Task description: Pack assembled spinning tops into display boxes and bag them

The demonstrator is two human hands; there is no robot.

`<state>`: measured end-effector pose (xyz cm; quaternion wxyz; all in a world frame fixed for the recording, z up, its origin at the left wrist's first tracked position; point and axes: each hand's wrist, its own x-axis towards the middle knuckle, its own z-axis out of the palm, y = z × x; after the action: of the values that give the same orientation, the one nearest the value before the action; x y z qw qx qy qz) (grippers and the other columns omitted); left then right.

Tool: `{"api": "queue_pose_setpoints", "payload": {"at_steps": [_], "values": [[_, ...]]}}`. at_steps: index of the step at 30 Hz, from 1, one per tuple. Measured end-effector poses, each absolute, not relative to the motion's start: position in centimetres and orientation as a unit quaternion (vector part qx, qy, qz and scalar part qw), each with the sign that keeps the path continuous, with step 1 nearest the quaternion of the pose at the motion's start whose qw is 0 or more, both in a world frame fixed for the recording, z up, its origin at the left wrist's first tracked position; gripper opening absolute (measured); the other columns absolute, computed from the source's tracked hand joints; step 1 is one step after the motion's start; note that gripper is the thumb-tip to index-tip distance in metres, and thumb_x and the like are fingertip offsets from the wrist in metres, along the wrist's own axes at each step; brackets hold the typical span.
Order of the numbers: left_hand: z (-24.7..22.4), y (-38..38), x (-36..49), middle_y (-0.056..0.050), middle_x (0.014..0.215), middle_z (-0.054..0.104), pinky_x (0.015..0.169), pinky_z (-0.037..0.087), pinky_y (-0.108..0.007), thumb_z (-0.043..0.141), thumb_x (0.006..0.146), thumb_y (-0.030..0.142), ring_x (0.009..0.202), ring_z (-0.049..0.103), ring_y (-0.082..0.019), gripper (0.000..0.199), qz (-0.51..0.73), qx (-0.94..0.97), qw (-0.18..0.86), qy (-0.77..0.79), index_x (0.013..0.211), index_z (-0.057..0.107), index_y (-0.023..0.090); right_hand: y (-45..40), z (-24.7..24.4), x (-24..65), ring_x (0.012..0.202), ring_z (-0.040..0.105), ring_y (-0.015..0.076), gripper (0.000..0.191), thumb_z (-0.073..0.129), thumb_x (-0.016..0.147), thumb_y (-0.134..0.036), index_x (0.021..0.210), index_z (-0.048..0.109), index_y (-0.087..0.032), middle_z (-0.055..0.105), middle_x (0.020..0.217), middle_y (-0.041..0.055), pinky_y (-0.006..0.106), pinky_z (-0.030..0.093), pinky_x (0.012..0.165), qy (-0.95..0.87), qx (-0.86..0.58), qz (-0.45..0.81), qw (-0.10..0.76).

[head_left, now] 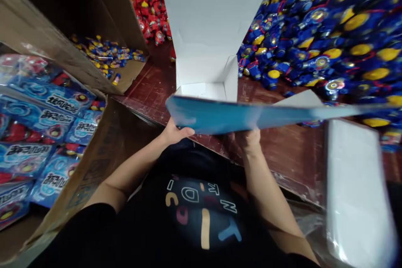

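In front of my body is a part-folded cardboard box (216,115), blue outside and white inside. Its tall white lid flap (216,12) stands up at the back, and a long side flap stretches out to the right, blurred. My left hand (178,132) grips the box's lower left edge, thumb in front and the other fingers hidden behind the panel. At the box's lower right, my right hand (250,139) is closed against the underside, most of its fingers out of sight. The white inner corner shows no contents.
Blue and yellow toys (314,46) heap up on the right of the dark red table (295,150), with red toys (153,12) behind. Small pieces lie in a tipped carton (109,21). Packed blue boxes (56,113) fill a carton at left; a white stack (354,184) is at right.
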<state>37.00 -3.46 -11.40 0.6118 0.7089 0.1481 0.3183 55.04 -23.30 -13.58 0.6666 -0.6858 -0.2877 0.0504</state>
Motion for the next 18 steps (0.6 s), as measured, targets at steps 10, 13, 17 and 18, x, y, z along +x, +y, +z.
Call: {"api": "queue_pose_setpoints", "payload": {"at_steps": [10,13,17,18], "values": [[-0.2,2.6,42.8,-0.013,0.188,0.014,0.146,0.020,-0.057,0.070,0.096,0.078,0.179,0.003,-0.036,0.108,0.483,0.819,0.304,0.054,0.177,0.020,0.027,-21.0,-9.1,56.7,0.083,0.068,0.0240,0.086,0.058,0.080,-0.104,0.088,0.073,-0.019,0.074,0.087,0.0085,0.040,0.061,0.077,-0.250,-0.744,0.115,0.609],[3.0,4.5,46.5,-0.008,0.183,0.033,0.145,0.025,-0.050,0.057,0.104,0.077,0.176,0.020,-0.032,0.078,0.425,0.881,0.209,-0.014,0.167,0.047,0.032,-21.2,-9.3,56.7,0.086,0.070,0.0254,0.089,0.051,0.084,-0.105,0.089,0.073,-0.019,0.076,0.092,0.0104,0.042,0.062,0.080,-0.236,-0.758,0.104,0.599],[0.0,5.7,50.8,-0.017,0.145,0.070,0.132,0.044,-0.050,0.042,0.105,0.088,0.145,0.062,-0.033,0.077,0.338,0.911,0.231,0.051,0.126,0.074,0.020,-20.8,-9.8,56.2,0.115,0.074,0.0334,0.092,0.049,0.091,-0.099,0.124,0.075,-0.017,0.079,0.126,0.0184,0.052,0.063,0.101,-0.225,-0.765,0.078,0.598],[-1.4,5.9,51.4,-0.019,0.134,0.073,0.129,0.046,-0.052,0.038,0.104,0.092,0.137,0.065,-0.034,0.083,0.326,0.914,0.227,0.085,0.115,0.075,0.018,-20.6,-10.0,56.0,0.129,0.071,0.0355,0.096,0.051,0.093,-0.097,0.142,0.069,-0.017,0.074,0.142,0.0209,0.055,0.060,0.112,-0.229,-0.769,0.060,0.593]]}}
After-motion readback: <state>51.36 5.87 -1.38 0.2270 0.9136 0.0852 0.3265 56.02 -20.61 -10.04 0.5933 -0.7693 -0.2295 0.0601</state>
